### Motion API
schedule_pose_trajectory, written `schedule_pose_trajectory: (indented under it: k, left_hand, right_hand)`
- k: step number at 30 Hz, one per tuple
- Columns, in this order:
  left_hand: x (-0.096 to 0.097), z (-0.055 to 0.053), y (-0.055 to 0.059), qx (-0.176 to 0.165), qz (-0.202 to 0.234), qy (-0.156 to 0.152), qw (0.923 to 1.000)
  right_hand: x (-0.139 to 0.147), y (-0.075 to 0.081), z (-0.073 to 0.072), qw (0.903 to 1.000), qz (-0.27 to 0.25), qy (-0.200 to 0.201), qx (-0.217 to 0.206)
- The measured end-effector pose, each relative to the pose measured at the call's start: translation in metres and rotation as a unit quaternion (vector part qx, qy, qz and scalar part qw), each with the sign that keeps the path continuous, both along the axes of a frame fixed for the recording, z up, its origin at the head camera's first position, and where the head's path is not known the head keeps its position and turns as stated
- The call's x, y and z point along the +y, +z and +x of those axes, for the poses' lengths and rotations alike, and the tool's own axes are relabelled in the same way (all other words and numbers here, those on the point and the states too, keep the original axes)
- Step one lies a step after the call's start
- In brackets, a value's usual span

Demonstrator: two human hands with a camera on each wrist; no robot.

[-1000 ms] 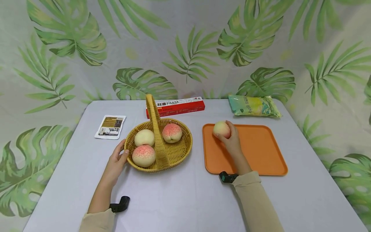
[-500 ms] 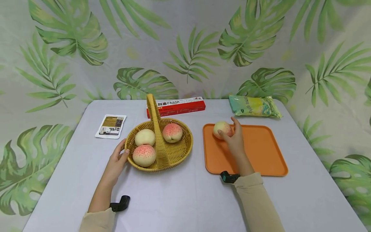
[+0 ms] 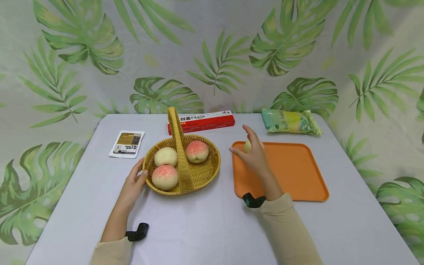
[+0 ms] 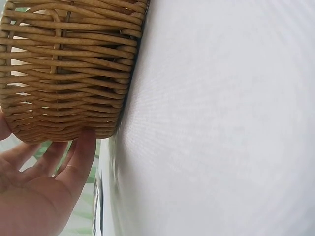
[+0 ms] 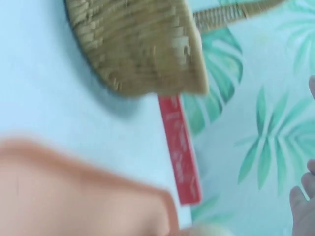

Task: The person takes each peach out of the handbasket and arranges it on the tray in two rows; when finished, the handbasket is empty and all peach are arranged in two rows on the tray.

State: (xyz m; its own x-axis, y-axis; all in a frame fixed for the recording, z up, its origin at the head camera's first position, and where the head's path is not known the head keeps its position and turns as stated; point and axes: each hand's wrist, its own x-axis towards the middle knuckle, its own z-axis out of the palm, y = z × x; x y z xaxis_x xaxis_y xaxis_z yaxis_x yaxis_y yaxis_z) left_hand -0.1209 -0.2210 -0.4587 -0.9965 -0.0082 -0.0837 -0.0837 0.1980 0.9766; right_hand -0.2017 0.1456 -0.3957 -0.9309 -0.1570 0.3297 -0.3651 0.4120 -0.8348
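A wicker basket (image 3: 203, 178) with an upright handle stands left of centre, with three peaches inside: a pale one (image 3: 165, 157), a pink-topped one (image 3: 164, 177) and another pink one (image 3: 197, 151) right of the handle. My left hand (image 3: 131, 187) holds the basket's left end, thumb at the rim; in the left wrist view its fingers (image 4: 81, 157) lie against the woven wall. My right hand (image 3: 256, 158) is raised over the orange tray (image 3: 294, 173), thumb and fingers spread with nothing between them. Behind it, a peach (image 3: 247, 146) on the tray is mostly hidden.
A red pasta box (image 3: 208, 123) lies at the back behind the basket. To its right is a green and yellow packet (image 3: 291, 121); a flat white-edged pouch (image 3: 127, 144) lies at the left. A leaf-patterned cloth (image 3: 216, 70) hangs behind the table.
My right hand has let go of the peach on the tray, opened its fingers and shifted up and left. My left hand and the basket have stayed in place.
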Motion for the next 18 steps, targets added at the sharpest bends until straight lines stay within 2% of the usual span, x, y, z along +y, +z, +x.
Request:
schedule_pose_trajectory:
  k: [3, 8, 14, 18]
  left_hand:
    - [0.000, -0.001, 0.000, 0.001, 0.001, 0.000, 1.0000]
    - [0.000, -0.001, -0.001, 0.001, 0.003, 0.003, 1.0000]
    - [0.000, -0.001, -0.001, -0.003, 0.007, 0.005, 1.0000]
    - [0.000, -0.001, 0.000, 0.000, 0.010, 0.006, 0.9999]
  right_hand:
    - [-0.013, -0.007, -0.008, 0.9990, 0.011, 0.043, 0.002]
    - [-0.037, -0.009, -0.011, 0.9939, 0.030, 0.106, -0.003]
    - [-0.058, -0.016, -0.015, 0.9867, 0.083, 0.140, 0.003]
    - [-0.068, -0.023, -0.016, 0.9836, 0.097, 0.152, -0.009]
